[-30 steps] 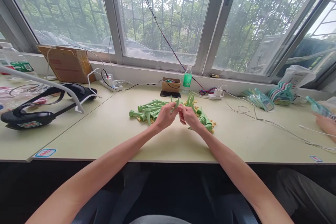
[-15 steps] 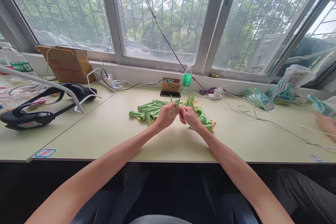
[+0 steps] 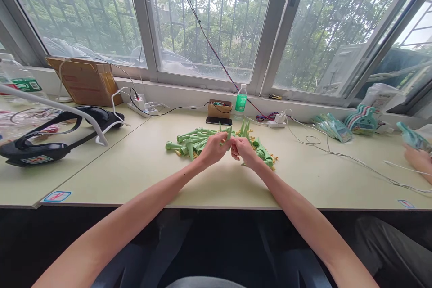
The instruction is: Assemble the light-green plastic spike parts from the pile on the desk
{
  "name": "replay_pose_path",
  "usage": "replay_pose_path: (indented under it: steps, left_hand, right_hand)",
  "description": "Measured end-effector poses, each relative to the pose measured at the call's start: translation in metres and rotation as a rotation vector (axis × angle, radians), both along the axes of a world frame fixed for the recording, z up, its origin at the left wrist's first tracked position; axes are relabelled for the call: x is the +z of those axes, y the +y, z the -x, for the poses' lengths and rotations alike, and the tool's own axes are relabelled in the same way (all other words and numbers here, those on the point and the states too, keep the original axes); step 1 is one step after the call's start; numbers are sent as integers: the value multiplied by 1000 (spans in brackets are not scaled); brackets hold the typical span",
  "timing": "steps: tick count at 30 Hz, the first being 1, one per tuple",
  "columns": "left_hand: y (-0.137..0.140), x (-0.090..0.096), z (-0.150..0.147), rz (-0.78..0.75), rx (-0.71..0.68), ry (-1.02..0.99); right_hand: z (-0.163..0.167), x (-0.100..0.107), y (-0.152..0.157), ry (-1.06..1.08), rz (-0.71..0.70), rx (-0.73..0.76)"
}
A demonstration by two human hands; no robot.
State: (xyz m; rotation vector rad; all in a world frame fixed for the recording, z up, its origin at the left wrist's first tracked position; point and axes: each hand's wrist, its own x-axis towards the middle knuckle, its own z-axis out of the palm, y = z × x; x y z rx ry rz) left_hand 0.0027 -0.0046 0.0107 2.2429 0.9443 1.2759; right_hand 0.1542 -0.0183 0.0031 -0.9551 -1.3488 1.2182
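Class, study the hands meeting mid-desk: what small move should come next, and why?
Perhaps the right hand should gently pinch the lower part of the green pointed piece while the left hand steadies it: the piece juts from the left hand's grip, and the hands meet close beside it, though exact contact is hidden.

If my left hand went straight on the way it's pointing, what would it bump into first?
Most likely your right hand: your left hand, around a green pointed piece, angles forward and inward toward it. The two look close together or touching, though depth is unclear there.
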Motion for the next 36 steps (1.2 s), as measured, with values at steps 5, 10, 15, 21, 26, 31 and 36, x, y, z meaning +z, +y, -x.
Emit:
replay_pose_path:
  steps: [5,10,15,21,26,31,36]
  left_hand:
    - [1,-1,0,19,-12,13]
    - [2,-2,1,15,-22,36]
    - [3,-3,2,19,-18,101]
    - [4,-4,4,10,-13,203]
    - [5,-6,4,43,-29,225]
    - [6,-6,5,64,-39,235]
    - [8,-8,6,71,-31,246]
  right_hand:
    - [0,-2,1,-98,-39,-26]
    - [-4,-8,6,-292,-77,-47]
    - [-8,-10,6,-425,-92,-50]
    - [-8,-4,2,-475,-18,-2]
    - [-7,-2,0,-454,8,7]
    - [-8,-3,1,-468,4,12]
    - [-9,-5,3,-465,-4,24]
